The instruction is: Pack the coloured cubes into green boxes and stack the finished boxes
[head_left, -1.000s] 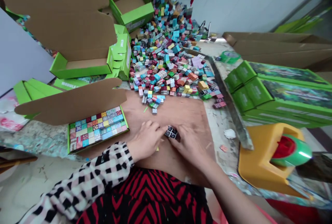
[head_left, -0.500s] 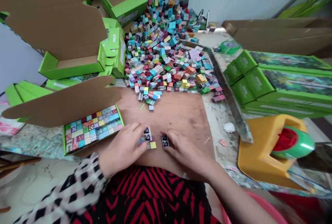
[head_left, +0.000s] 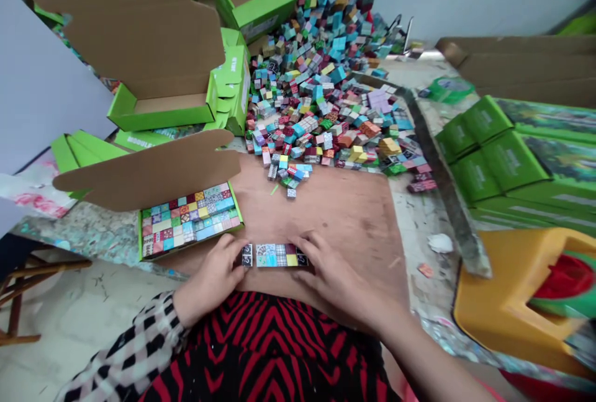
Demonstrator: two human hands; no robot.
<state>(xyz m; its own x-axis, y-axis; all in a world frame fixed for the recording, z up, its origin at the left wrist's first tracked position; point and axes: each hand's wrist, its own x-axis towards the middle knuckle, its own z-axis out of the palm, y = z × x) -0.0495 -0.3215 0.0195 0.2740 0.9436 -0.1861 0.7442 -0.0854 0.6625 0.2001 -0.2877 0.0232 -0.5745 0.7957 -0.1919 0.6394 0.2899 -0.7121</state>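
A short row of patterned blocks point(head_left: 280, 255) lies on the brown board point(head_left: 344, 203) near its front edge. My left hand point(head_left: 215, 273) pinches a black-and-white block point(head_left: 246, 255) just left of the row, with a narrow gap between them. At the row's right end, my right hand point(head_left: 325, 268) has its fingers around another black-and-white block point(head_left: 302, 258), which touches the row. Left of my hands stands an open green box point(head_left: 190, 222) filled with rows of colourful blocks.
A large heap of small blocks point(head_left: 326, 104) covers the back middle. Empty open boxes point(head_left: 167, 107) stand at the back left. A metal strip point(head_left: 442, 185), stacked green boxes point(head_left: 503, 154) and a yellow tape dispenser point(head_left: 484, 303) are on the right.
My left hand has moved its black-and-white block to the left end of the row. My right hand has brought its block against the right end. The view has shifted left.
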